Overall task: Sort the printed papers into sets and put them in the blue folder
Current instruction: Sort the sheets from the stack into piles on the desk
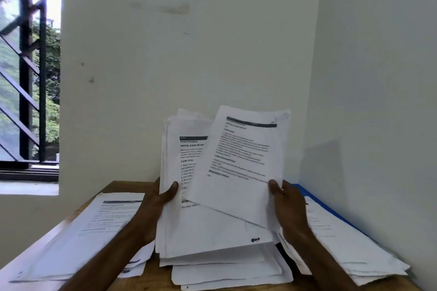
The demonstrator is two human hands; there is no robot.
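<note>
Loose sheets (224, 271) are lying on the table (118, 186) just under my wrists. Left hand (156, 205) is gripping the upright stack (189, 227), thumb across its front page. Right hand (289, 205) is pinching a single printed sheet (238, 168) by its lower right edge, tilted and overlapping the stack's front. Blue folder (331, 211) is lying right of my right hand, along the wall, with a paper pile (343, 250) on it. Another pile (94, 231) is lying left of my left hand.
</note>
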